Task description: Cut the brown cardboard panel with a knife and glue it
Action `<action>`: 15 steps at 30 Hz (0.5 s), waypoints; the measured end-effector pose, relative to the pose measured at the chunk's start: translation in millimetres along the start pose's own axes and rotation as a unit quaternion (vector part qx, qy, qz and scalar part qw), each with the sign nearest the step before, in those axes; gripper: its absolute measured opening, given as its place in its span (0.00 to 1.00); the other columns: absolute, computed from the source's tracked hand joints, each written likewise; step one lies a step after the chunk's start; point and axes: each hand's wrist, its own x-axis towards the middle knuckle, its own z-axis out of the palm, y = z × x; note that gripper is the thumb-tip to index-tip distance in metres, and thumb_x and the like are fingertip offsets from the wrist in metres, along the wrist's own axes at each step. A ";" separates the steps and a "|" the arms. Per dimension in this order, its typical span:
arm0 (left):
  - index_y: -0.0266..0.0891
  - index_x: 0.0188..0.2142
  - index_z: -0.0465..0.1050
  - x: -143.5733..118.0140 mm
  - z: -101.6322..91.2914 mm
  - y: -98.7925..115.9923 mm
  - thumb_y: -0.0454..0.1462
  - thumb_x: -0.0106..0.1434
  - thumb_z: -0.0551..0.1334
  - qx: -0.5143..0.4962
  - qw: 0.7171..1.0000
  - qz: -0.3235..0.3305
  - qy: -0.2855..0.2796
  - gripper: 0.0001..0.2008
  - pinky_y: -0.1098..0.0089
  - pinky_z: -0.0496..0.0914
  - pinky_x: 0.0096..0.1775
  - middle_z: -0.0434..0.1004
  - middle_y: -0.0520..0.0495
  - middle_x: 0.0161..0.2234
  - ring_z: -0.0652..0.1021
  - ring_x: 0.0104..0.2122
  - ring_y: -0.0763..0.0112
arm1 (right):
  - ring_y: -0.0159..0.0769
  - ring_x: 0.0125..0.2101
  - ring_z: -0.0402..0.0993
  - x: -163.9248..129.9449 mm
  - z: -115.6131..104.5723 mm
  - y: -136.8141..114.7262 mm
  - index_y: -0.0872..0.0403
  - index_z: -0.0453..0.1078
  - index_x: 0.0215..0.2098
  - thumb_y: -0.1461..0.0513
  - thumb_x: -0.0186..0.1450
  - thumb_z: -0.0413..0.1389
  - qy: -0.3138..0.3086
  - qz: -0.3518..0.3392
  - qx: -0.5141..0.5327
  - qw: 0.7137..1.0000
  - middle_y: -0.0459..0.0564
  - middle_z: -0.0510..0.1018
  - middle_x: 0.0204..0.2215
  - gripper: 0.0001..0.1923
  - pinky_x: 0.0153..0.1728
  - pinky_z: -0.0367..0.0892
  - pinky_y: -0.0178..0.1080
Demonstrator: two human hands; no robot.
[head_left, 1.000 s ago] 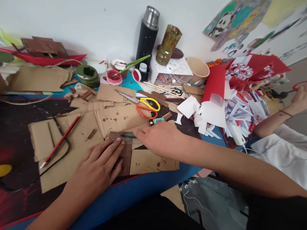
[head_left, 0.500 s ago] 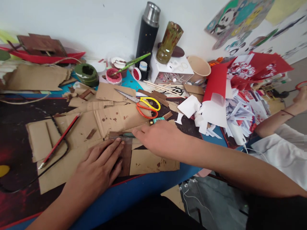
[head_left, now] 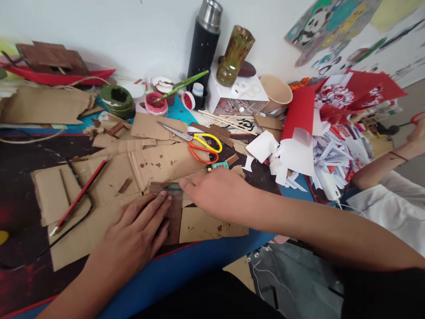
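My left hand lies flat, its fingertips pressing a clear ruler strip onto a dark brown piece of cardboard. Closed, with the index finger pointing left, my right hand is at the strip's right end. Its fingers are around a slim dark green tool, apparently a craft knife, mostly hidden by the hand. Tan cardboard with brown spots lies under and beside the brown piece. Just beyond my right hand are scissors with yellow and orange handles and a small teal lighter-like object.
A red pencil and a black cable lie on cardboard at left. Paint pots, a black thermos and a red model boat stand along the wall. Another person's arm is at right, near paper scraps.
My right hand has slid slightly left along the strip, and less of the green tool shows. My left hand stays pressed down. The view has shifted a little.
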 end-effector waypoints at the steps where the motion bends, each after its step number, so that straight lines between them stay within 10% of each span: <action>1: 0.31 0.75 0.69 -0.3 0.2 -0.1 0.42 0.81 0.51 -0.004 1.000 -0.002 0.001 0.30 0.40 0.71 0.64 0.81 0.30 0.67 0.77 0.67 0.36 | 0.42 0.36 0.85 1.2 -1.1 -0.8 0.63 0.74 0.67 0.73 0.79 0.50 -0.001 -0.001 0.001 1.000 0.62 0.89 0.44 0.23 0.29 0.64 0.41; 15: 0.27 0.71 0.74 6.4 -3.9 -0.9 0.40 0.80 0.54 0.032 0.999 0.024 0.019 0.28 0.45 0.71 0.62 0.83 0.28 0.65 0.78 0.64 0.38 | 0.42 0.38 0.86 -2.4 11.6 10.2 0.58 0.72 0.69 0.72 0.77 0.52 0.015 0.034 0.029 0.999 0.61 0.88 0.51 0.25 0.30 0.65 0.41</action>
